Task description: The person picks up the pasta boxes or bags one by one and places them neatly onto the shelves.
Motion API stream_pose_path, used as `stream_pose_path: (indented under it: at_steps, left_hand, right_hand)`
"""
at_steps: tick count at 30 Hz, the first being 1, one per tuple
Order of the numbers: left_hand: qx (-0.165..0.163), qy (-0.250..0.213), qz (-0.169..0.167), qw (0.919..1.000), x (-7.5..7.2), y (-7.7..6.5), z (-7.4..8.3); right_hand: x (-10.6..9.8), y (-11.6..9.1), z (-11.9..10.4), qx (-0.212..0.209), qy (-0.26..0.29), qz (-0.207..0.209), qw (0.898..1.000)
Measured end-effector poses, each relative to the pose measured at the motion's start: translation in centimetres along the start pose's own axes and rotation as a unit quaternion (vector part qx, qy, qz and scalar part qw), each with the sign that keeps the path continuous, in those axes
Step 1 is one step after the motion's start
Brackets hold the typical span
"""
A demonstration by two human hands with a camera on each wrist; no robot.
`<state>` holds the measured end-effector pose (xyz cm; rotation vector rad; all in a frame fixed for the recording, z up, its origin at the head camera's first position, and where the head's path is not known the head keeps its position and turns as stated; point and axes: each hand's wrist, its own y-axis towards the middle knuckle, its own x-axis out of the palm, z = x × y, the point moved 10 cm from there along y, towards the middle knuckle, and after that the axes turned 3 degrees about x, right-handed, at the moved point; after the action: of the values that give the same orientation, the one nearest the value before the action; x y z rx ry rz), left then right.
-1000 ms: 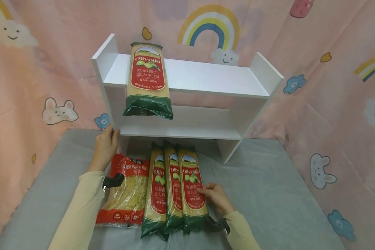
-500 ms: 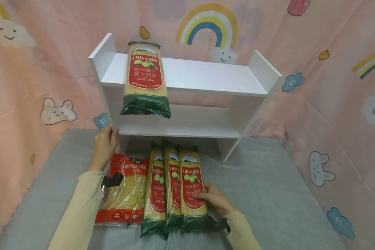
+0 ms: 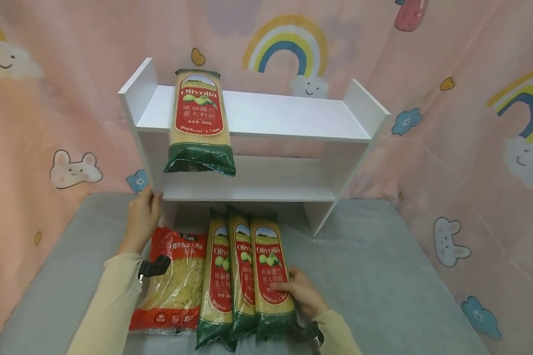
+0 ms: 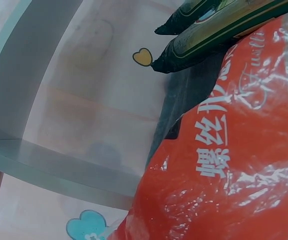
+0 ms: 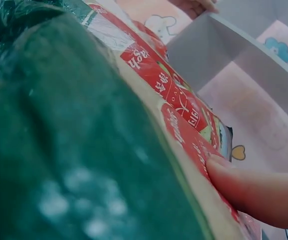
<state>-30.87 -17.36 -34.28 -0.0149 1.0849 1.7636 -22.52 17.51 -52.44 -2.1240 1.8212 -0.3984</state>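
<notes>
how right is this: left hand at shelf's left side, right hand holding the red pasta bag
Partly: the head view shows the right hand holding the rightmost spaghetti pack, not the red pasta bag; the left hand is at the shelf's left side.

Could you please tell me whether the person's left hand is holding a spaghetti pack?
No, the left hand grips the left side of the white shelf instead.

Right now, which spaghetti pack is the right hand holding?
The rightmost pack of the lower three; only there does the right hand lay its thumb.
</notes>
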Motion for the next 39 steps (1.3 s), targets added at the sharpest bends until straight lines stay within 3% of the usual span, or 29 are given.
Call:
stream_pose_path:
  at_steps: [14,39]
  left_hand:
    - [-0.005,0.019,0.013,0.9997,-0.8,-0.1,0.0]
    - [-0.005,0.019,-0.006,0.9998,-0.2,-0.3,0.4]
  right_hand:
    - [0.4,0.5,0.6,-0.005,0.018,-0.030,0.999]
    - [0.5,-1.4,0.5,0.002,0.117,-0.012,0.993]
